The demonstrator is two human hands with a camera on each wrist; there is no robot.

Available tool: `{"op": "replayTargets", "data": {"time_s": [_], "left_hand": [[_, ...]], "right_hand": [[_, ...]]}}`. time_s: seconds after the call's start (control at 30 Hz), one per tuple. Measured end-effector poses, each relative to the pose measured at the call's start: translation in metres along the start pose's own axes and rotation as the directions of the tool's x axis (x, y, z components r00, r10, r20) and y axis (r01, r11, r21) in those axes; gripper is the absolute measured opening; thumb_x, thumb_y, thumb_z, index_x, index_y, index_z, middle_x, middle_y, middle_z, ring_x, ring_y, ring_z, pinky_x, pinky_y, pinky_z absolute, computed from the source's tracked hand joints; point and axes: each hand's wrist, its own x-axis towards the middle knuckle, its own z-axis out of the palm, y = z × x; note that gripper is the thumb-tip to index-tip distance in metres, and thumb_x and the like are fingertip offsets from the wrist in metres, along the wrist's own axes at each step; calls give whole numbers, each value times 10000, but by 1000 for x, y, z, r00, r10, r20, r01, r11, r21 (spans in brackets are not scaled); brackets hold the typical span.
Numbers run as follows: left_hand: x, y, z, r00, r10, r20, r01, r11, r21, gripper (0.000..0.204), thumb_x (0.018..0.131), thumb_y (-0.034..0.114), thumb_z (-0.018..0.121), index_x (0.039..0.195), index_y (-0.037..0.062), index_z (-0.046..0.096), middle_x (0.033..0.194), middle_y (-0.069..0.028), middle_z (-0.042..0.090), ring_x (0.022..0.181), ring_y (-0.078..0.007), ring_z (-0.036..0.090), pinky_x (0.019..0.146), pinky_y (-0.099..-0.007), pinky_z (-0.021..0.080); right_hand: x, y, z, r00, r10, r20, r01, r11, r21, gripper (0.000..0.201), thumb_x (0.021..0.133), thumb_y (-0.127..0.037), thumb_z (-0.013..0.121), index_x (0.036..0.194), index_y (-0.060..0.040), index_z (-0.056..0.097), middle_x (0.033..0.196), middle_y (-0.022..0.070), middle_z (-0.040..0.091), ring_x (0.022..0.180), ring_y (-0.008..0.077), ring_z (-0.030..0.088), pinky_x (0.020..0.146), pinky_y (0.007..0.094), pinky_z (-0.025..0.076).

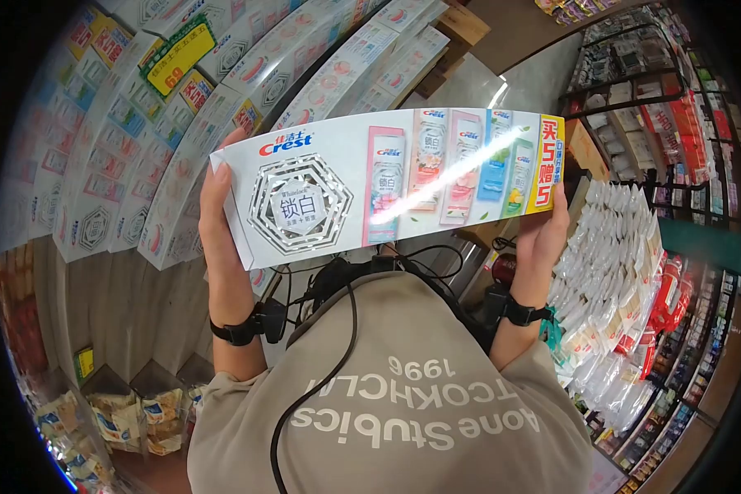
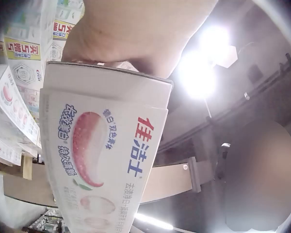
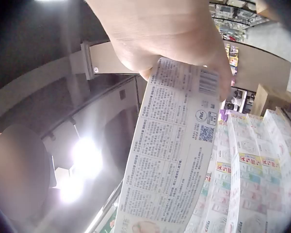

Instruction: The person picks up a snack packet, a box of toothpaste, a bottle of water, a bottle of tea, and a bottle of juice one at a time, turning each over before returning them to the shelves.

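A long white Crest box point(image 1: 329, 191) is held up level between both hands, its printed front with pictured tubes and a yellow right end facing the head view. The left hand point(image 1: 222, 235) grips its left end, fingers at the top corner. At the right end, the right hand point(image 1: 543, 239) grips the yellow edge. In the left wrist view the left hand point(image 2: 136, 29) covers one end of the box point(image 2: 102, 145), whose red-and-white side shows. The right wrist view shows the right hand point(image 3: 169, 34) around the other end, above a side point(image 3: 169, 145) with small print and a barcode.
Stacked similar boxes point(image 1: 107, 156) fill the upper left, with a yellow price sign point(image 1: 179, 56). White packets point(image 1: 605, 272) hang at the right beside red packs point(image 1: 671, 292). Bagged goods point(image 1: 115, 416) lie at the lower left. A black cable point(image 1: 305, 395) runs down the shirt.
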Motion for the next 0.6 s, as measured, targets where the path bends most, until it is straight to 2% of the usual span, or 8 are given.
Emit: {"op": "replayTargets", "data": {"time_s": [0.07,0.2,0.3,0.47,0.6], "left_hand": [[-1,2,-4,998,48,-35,-46,998,49,700,959,405,570,1477,-35,404,1359,-231,571,1244,-293,592,1064,-393,469],[-7,13,-5,995,28,-93,-19,995,97,689,907,481,589,1406,15,496,1272,-178,596,1162,-270,591,995,-381,472],[-11,16,-8,995,24,-92,-13,993,116,682,906,474,594,1401,15,497,1270,-175,594,1155,-275,592,989,-383,473],[-20,26,-4,994,37,-108,-15,979,201,713,870,506,617,1372,7,528,1239,-168,595,1165,-268,579,1003,-375,459],[-25,32,5,987,108,-122,-81,975,208,611,853,420,653,1287,-2,571,1110,-133,636,1024,-194,615,903,-309,473]], "right_hand": [[1,-3,2,1000,13,-15,-12,1000,18,448,1044,-317,534,1374,-16,538,1352,78,621,1235,205,592,1062,372,426],[19,-12,-24,999,25,-26,-24,999,33,475,1044,-344,517,1408,-39,509,1384,92,606,1261,227,582,1078,398,438],[20,-21,-33,999,46,29,-47,999,28,476,1046,-343,513,1404,-30,509,1385,91,604,1262,231,581,1081,408,434],[22,-29,-44,997,78,5,-78,996,36,472,1053,-331,491,1411,-24,502,1400,104,596,1277,239,575,1086,424,435],[29,-29,-60,996,89,-10,-88,995,37,475,1056,-329,472,1431,-38,492,1417,107,586,1294,243,566,1097,437,431]]}}
